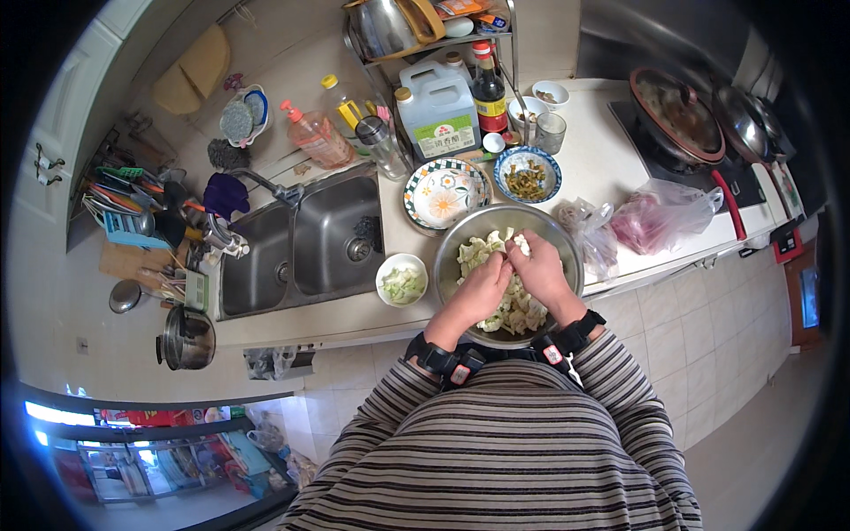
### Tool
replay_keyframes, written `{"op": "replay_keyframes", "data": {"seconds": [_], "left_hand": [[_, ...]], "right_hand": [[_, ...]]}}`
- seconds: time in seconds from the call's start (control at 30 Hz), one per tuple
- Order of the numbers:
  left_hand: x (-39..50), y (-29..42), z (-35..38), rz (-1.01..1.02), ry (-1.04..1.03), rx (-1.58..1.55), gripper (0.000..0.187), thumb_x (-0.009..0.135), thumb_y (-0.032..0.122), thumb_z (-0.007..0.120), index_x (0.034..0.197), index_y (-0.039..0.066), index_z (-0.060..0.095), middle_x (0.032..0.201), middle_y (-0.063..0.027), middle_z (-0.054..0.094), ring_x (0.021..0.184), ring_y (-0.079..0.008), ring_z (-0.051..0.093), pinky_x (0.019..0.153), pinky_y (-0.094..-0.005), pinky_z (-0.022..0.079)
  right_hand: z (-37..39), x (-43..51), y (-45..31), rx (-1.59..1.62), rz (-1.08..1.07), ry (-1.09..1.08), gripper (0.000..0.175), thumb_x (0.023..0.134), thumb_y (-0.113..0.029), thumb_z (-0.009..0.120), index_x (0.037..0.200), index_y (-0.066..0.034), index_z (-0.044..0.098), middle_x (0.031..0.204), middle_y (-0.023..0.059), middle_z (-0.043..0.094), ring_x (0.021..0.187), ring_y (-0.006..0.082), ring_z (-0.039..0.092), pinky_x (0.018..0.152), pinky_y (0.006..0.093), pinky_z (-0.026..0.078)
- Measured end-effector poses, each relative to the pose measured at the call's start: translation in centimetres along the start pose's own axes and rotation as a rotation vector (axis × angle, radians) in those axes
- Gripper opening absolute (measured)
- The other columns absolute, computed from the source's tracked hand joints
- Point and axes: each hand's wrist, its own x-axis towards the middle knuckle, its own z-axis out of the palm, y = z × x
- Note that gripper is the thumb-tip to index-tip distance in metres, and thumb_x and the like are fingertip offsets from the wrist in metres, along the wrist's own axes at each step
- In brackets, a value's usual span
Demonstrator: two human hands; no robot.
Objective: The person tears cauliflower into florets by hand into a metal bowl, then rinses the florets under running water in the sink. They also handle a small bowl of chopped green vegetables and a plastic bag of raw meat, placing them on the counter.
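A wide stainless steel bowl (446, 269) stands at the counter's front edge, close against my body. Many broken cauliflower florets (512, 312) lie inside it. Over the bowl, my left hand (479, 287) and my right hand (541, 269) meet at the fingertips. Between them is a small white cauliflower piece (522, 245), partly hidden by the fingers. Both hands pinch it. Just left of the bowl sits a small white bowl (380, 282) with pale green chopped vegetable pieces (402, 285).
Behind the bowl are a flowered plate (439, 192) and a blue-rimmed dish (558, 174) of chopped greens. Plastic bags (654, 216) lie right, near a lidded pan (677, 123) whose red handle (729, 206) overhangs the edge. Leftward is a double sink (332, 245). Bottles and a jug (441, 109) stand behind.
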Motion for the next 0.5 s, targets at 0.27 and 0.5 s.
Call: {"op": "replay_keyframes", "data": {"seconds": [0.27,0.5], "left_hand": [[-1.1,0.7,-0.6,-0.002,-0.163,-0.555,0.027,0.099,0.025,0.039,0.118,0.007,0.045,0.073,0.0007,0.044,0.061,-0.0072,0.042,0.054,-0.0218,0.04],[-3.8,-5.8,-9.5,-0.028,0.254,-0.113,0.032,0.088,0.006,0.053,0.119,0.01,0.059,0.108,-0.0053,0.063,0.091,-0.011,0.059,0.08,-0.0243,0.047]], "right_hand": [[-1.0,0.6,1.0,0.754,0.387,-0.263,0.018,0.089,-0.023,0.052,0.082,-0.0063,0.053,0.055,-0.0044,0.038,0.043,0.007,0.038,0.037,0.024,0.032],[-3.9,2.3,1.8,0.098,0.296,-0.498,0.053,0.083,-0.043,0.064,0.114,-0.0006,0.055,0.075,0.0026,0.056,0.057,0.0097,0.052,0.045,0.0235,0.045]]}}
